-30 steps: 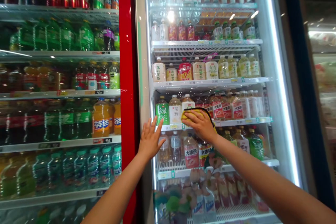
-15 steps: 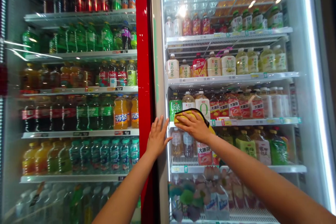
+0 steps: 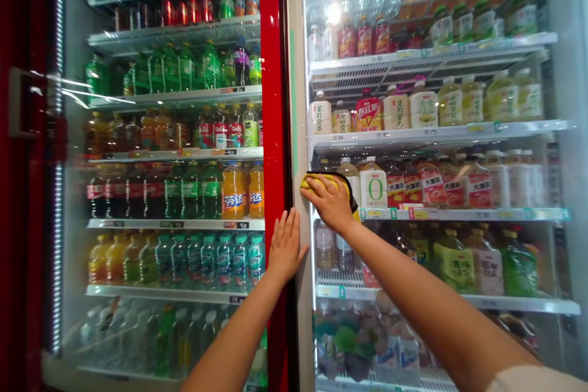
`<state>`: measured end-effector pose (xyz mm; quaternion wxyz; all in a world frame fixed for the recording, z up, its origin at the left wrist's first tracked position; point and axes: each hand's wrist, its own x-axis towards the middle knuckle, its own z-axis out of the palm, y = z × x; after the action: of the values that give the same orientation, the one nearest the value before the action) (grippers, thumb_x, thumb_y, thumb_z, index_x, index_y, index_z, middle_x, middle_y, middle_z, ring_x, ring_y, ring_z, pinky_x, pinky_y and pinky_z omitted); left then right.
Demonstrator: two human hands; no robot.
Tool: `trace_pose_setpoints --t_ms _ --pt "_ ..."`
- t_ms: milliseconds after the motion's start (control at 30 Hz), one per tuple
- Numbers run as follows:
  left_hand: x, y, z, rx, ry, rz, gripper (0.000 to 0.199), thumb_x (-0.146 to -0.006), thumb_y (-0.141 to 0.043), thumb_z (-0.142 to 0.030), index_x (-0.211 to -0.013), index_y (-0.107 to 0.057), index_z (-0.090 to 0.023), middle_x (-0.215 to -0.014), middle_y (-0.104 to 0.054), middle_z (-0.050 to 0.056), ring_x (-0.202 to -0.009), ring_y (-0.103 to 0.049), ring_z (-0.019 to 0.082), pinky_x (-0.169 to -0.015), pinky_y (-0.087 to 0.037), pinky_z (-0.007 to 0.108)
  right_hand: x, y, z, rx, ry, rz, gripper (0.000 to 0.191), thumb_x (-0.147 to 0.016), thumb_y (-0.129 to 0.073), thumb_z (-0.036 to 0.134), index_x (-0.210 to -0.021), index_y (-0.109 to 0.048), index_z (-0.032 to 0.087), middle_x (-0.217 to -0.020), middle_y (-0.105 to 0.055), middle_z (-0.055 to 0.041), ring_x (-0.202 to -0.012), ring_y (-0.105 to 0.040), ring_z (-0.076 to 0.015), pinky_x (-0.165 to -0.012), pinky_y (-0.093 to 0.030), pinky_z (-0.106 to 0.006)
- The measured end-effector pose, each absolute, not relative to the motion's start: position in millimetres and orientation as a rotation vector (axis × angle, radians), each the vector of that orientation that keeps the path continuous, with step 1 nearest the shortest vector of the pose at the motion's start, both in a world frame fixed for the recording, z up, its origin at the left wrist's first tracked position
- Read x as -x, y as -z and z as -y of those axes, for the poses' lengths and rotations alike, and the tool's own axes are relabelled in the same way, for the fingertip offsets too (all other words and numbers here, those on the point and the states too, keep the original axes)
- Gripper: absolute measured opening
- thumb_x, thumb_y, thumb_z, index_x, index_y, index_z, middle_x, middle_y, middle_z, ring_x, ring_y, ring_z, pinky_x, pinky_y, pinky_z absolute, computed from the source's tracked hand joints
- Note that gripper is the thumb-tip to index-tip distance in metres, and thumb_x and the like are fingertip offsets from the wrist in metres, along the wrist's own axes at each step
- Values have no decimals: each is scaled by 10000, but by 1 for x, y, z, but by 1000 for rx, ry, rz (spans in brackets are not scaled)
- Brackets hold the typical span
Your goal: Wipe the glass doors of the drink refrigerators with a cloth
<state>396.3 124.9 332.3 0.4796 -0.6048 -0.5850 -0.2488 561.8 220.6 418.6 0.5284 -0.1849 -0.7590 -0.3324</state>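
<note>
My right hand point(image 3: 328, 199) presses a yellow cloth with a dark edge point(image 3: 348, 187) against the glass door of the right-hand drinks fridge, near its left edge. Its fingers lie over the cloth. Lower and to the left, my left hand point(image 3: 285, 245) rests flat on the frame between the two fridges, fingers stretched upward and holding nothing. The pale door frame point(image 3: 301, 312) runs vertically beside it. Part of a bottle row behind the glass is hidden by the cloth and my right forearm.
A red-framed fridge point(image 3: 274, 104) stands on the left, its shelves lined with bottles and cans. Behind the right door, several shelves point(image 3: 441, 135) hold tea bottles. A handle point(image 3: 21, 104) shows at the far left. Reflections streak the glass.
My right hand has moved the cloth left across the glass, to the door's edge. My left hand stays on the frame. The view has shifted left.
</note>
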Motion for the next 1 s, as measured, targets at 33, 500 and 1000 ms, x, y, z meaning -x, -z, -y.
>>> trace_pose_setpoints --t_ms 33,500,1000 --pt "-397 -330 -124 1470 608 1437 983 -896 -631 -331 -1631 -15 -119 -1682 -247 160 -1579 -133 314 -1268 -236 541 -563 -409 -220 394 838 1889 374 -1050 -474 287 -1388 -596 390 -1568 -502 40 -1484 -364 -255 -1242 -187 -542" --pt "-394 -320 -122 1465 562 1458 960 -897 -644 -359 -1632 -71 -127 -1688 -228 154 -1580 -131 314 -1274 -208 538 -545 -521 -204 493 851 1915 399 -1068 -379 265 -1391 -599 346 -1599 -458 11 -1499 -353 -304 -1197 -262 -620" --pt "-392 -283 -97 1529 590 1578 1001 -880 -648 -338 -1627 -28 -91 -1686 -213 186 -1581 -105 338 -1282 -144 565 -559 -363 -214 251 925 2116 430 -1052 -392 200 -1439 -534 323 -1583 -484 12 -1509 -336 -259 -1256 -143 -542"
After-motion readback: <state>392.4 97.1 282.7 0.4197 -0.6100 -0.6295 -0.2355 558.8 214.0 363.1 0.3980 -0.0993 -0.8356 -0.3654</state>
